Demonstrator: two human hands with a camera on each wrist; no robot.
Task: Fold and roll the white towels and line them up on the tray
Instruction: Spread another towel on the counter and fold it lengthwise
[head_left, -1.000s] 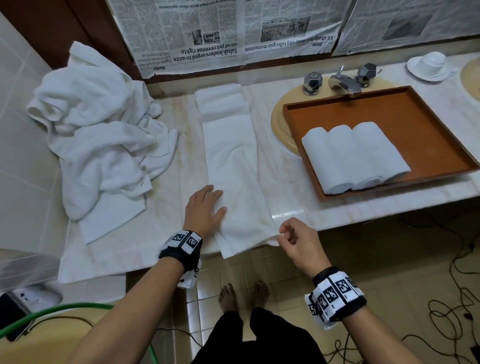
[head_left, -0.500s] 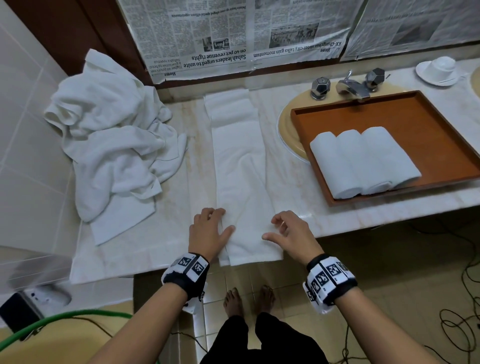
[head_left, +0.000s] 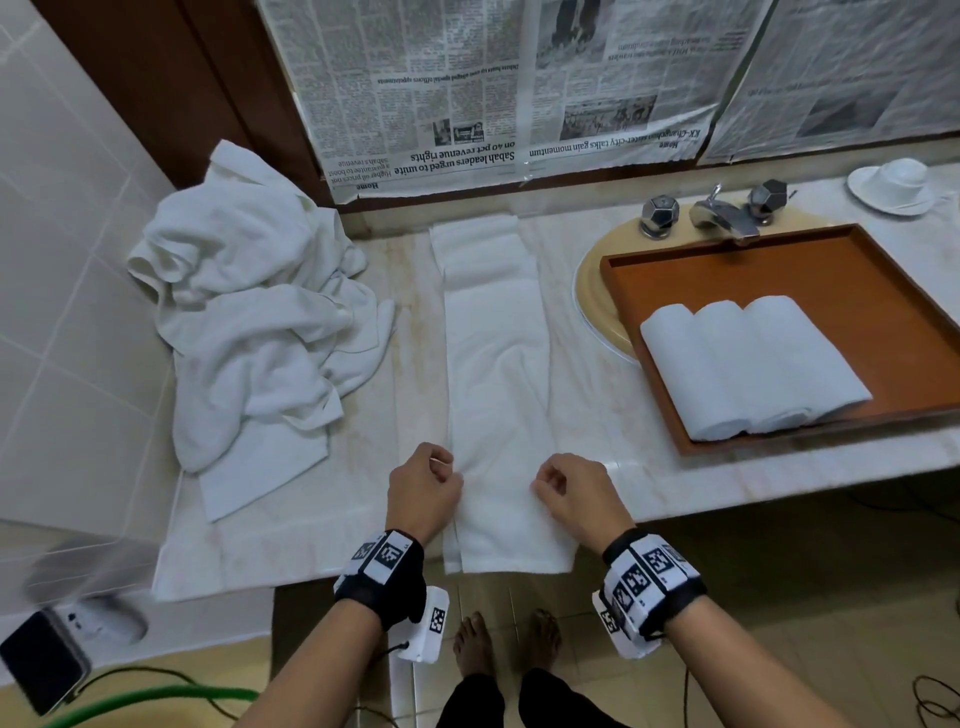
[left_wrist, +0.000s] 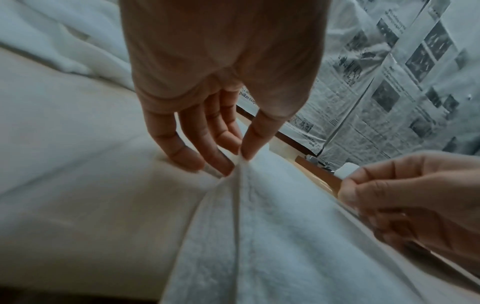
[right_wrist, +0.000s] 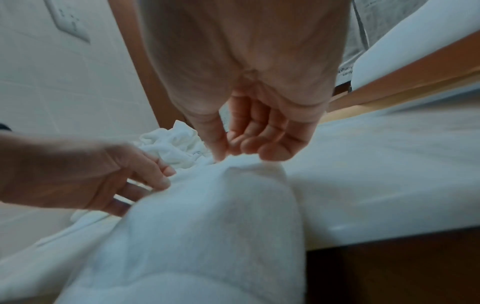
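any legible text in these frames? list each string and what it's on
All readable text is on the newspaper sheets taped upside down to the wall:
"Sabah leaders urged to unite on 40 pct revenue rights"
"KK-[unclear] sister-city talks gain momentum"
"Home", a small section tag on two sheets.
Body columns and photo captions: too small to read.
Wrist bands: black-and-white marker patterns, no words.
Towels, tray, cup: no text visible.

Light: soft, even, dim indoors; faint shadows.
Glare: pale sheen on the counter (head_left: 649, 499) edge.
Blur: wrist views soft, smeared.
Distortion: head view bows beyond the counter.
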